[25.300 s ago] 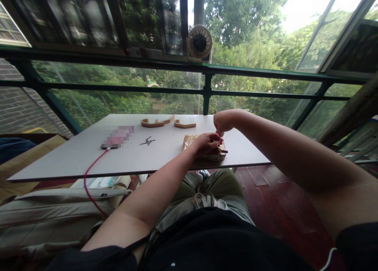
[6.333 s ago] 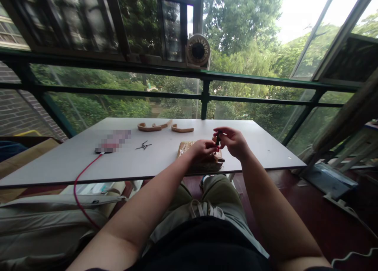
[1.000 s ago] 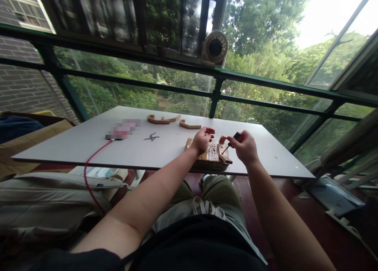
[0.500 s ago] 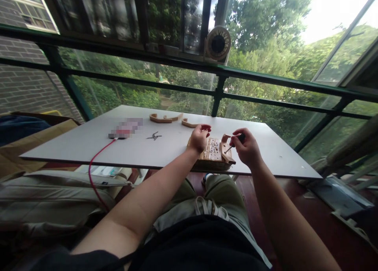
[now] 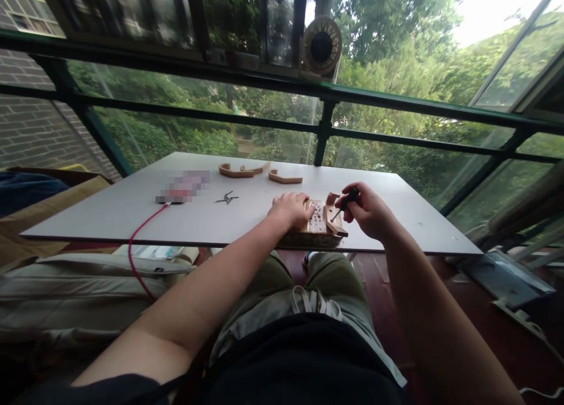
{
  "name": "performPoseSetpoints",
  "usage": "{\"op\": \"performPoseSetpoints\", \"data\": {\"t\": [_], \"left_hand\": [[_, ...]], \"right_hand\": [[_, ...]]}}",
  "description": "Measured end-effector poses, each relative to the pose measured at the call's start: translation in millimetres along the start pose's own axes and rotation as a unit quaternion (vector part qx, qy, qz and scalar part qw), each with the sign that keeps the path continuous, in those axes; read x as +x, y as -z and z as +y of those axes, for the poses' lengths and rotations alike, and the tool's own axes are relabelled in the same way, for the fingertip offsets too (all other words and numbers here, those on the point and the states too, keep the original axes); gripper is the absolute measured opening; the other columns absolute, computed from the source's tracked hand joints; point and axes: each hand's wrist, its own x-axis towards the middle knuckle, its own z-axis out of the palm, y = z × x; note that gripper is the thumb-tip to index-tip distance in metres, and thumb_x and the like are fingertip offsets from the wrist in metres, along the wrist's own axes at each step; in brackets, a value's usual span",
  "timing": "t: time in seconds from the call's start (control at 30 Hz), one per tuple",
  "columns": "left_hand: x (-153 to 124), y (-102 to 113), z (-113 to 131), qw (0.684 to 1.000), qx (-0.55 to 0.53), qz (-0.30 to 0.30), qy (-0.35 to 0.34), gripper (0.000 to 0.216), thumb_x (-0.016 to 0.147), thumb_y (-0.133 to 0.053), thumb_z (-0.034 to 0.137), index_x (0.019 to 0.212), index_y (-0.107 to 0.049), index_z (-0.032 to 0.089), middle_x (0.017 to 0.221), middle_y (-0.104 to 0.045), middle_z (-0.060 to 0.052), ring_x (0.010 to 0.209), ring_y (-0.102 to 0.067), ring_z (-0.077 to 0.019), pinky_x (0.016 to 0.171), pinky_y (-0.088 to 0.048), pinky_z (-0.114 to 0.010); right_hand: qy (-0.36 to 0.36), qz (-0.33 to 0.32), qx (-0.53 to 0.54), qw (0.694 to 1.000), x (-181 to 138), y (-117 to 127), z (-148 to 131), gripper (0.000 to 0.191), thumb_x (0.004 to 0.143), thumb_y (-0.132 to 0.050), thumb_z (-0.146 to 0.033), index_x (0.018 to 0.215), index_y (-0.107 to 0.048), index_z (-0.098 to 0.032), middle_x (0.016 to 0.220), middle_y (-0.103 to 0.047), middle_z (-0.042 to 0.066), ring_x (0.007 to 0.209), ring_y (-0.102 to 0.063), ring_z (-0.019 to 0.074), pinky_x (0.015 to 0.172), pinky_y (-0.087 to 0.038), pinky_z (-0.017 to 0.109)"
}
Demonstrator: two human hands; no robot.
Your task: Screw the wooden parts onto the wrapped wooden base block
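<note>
A wooden block [image 5: 316, 218] with many holes in its top lies at the table's front edge. My left hand [image 5: 291, 210] grips its left part, fingers curled over the top; the underside of the hand is hidden. On the block's right side sits an angled wooden piece [image 5: 330, 214] with a hole in it. My right hand [image 5: 368, 210] is closed around the dark handle of a screwdriver [image 5: 350, 198]. The tool slants down to the left, its tip at the angled piece. Whether a screw is under the tip is too small to tell.
Several dark screws [image 5: 227, 198] lie in a small pile on the white table [image 5: 110, 217]. Behind them are more bent wooden pieces [image 5: 285, 177]. A blurred-out device with a red cable [image 5: 136, 231] lies at left. A round fan [image 5: 322, 45] stands beyond the railing's top bar.
My left hand has come down from above onto the wooden block. My right hand has tilted the screwdriver more upright, its tip still at the angled piece. The view has shifted slightly.
</note>
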Motion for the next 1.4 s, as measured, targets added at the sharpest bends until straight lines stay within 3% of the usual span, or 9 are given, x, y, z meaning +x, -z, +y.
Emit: {"op": "performPoseSetpoints", "data": {"t": [0.4, 0.6, 0.77, 1.07, 1.27, 1.4], "left_hand": [[-24.4, 5.7, 2.8, 0.993, -0.005, 0.113, -0.032, 0.045, 0.084, -0.046, 0.051, 0.121, -0.055, 0.027, 0.117, -0.061, -0.007, 0.111, -0.050, -0.0270, 0.099, -0.034, -0.043], [-29.1, 9.8, 5.8, 0.993, -0.010, 0.115, -0.028, 0.045, 0.084, -0.047, 0.049, 0.122, -0.055, 0.027, 0.118, -0.060, -0.008, 0.112, -0.049, -0.0271, 0.102, -0.031, -0.044], [-30.4, 11.2, 7.3, 0.994, -0.013, 0.109, -0.023, 0.045, 0.084, -0.047, 0.049, 0.123, -0.054, 0.027, 0.120, -0.059, -0.008, 0.113, -0.048, -0.0272, 0.104, -0.029, -0.044], [-35.4, 16.0, 10.1, 0.994, -0.018, 0.107, -0.022, 0.046, 0.084, -0.047, 0.048, 0.124, -0.053, 0.027, 0.122, -0.058, -0.008, 0.115, -0.047, -0.0275, 0.106, -0.026, -0.045], [-38.7, 16.9, 10.1, 0.992, -0.021, 0.120, -0.029, 0.045, 0.084, -0.048, 0.047, 0.124, -0.053, 0.027, 0.123, -0.057, -0.007, 0.116, -0.046, -0.0270, 0.107, -0.025, -0.044], [-39.5, 16.5, 8.7, 0.991, -0.023, 0.126, -0.032, 0.045, 0.084, -0.048, 0.047, 0.125, -0.052, 0.028, 0.123, -0.057, -0.006, 0.116, -0.046, -0.0267, 0.107, -0.025, -0.044]], "right_hand": [[-0.008, 0.021, -0.027, 0.999, -37.8, -8.1, -27.6, 0.017, 0.086, -0.051, -0.024, 0.102, -0.048, -0.020, 0.100, -0.066, 0.007, 0.062, -0.061, 0.0121, 0.065, -0.053, 0.034], [0.007, 0.067, -0.042, 0.997, -47.6, -16.3, -24.6, 0.020, 0.087, -0.054, -0.032, 0.103, -0.051, -0.020, 0.103, -0.067, 0.008, 0.058, -0.061, 0.0119, 0.059, -0.053, 0.032], [-0.002, 0.062, -0.058, 0.996, -49.1, -16.4, -25.9, 0.024, 0.083, -0.059, -0.036, 0.100, -0.053, -0.021, 0.102, -0.068, 0.007, 0.053, -0.059, 0.0112, 0.053, -0.050, 0.029], [-0.002, 0.112, -0.177, 0.978, -55.6, -27.5, -35.6, 0.021, 0.081, -0.061, -0.041, 0.086, -0.051, -0.023, 0.081, -0.069, 0.004, 0.051, -0.054, 0.0127, 0.047, -0.043, 0.027], [-0.005, 0.194, -0.227, 0.954, -58.3, -35.8, -31.9, 0.027, 0.081, -0.061, -0.043, 0.076, -0.042, -0.024, 0.060, -0.057, -0.002, 0.047, -0.047, 0.0123, 0.046, -0.036, 0.027], [0.015, 0.278, -0.230, 0.932, -59.9, -39.8, -21.3, 0.028, 0.079, -0.064, -0.042, 0.075, -0.044, -0.023, 0.062, -0.055, -0.002, 0.054, -0.051, 0.0136, 0.053, -0.041, 0.028]]}}
